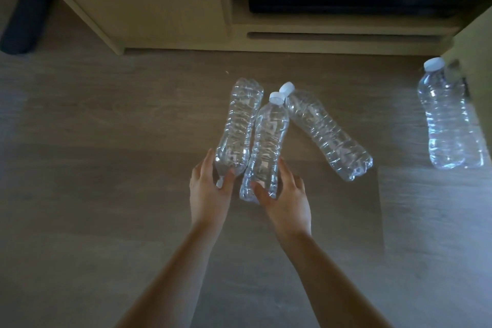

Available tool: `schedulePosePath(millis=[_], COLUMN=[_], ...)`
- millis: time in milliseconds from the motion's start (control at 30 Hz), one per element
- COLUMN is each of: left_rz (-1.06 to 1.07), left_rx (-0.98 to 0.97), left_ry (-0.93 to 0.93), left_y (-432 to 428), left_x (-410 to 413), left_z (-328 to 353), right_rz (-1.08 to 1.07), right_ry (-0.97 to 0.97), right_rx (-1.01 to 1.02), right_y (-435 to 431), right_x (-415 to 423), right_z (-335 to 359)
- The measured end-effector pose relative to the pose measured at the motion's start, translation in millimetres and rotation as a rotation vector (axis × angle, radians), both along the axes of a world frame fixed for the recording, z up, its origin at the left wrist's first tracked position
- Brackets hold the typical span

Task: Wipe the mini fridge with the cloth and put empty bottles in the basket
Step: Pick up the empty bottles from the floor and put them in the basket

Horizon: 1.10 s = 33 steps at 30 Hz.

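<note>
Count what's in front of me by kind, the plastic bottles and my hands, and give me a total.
Clear plastic bottles: 4 (left bottle, middle bottle, right bottle, far-right bottle)
Hands: 2 (left hand, right hand)
Total: 6

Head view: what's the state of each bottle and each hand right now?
left bottle, lying, looks empty, base pointing away
middle bottle, capped, looks empty, cap pointing away
third bottle, lying, capped, untouched
far bottle, capped, apart at right, untouched
left hand, grips left bottle's neck end
right hand, grips middle bottle's base end
</note>
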<state>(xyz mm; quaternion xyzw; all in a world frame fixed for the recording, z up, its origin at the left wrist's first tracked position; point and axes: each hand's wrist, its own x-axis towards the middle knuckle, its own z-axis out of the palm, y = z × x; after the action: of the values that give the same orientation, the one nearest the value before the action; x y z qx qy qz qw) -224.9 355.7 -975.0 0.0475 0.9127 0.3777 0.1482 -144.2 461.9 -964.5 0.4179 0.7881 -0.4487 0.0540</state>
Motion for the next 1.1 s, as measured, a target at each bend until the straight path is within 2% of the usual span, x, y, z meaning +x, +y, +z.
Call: schedulePosePath(millis=[233, 567, 733, 900, 1000, 1100], left_rz=[0.039, 0.213, 0.380, 0.582, 0.624, 0.588], left_rx=[0.126, 0.236, 0.339, 0.602, 0.724, 0.736], left_ry=[-0.101, -0.144, -0.179, -0.228, -0.260, -0.273], left_y=[8.0, 4.0, -2.5, -11.2, -14.1, -20.9], left_x=[-4.6, 29.6, 61.2, 87.1, 98.1, 108.9], left_z=[-11.7, 7.2, 49.9, 121.3, 180.3, 238.8], right_rz=[-0.129, -0.251, -0.235, -0.302, -0.302, -0.270], right_ry=[0.205, 0.258, 0.268, 0.308, 0.354, 0.393], right_rx=[-0.141, -0.316, -0.295, -0.264, -0.256, -0.218], right_y=[-10.0, -18.9, -19.4, -16.0, -19.1, -23.3], right_x=[-3.9, 22.0, 49.9, 67.7, 76.9, 85.7], right_z=[-16.8, 1.7, 63.0, 142.8, 192.3, 243.1])
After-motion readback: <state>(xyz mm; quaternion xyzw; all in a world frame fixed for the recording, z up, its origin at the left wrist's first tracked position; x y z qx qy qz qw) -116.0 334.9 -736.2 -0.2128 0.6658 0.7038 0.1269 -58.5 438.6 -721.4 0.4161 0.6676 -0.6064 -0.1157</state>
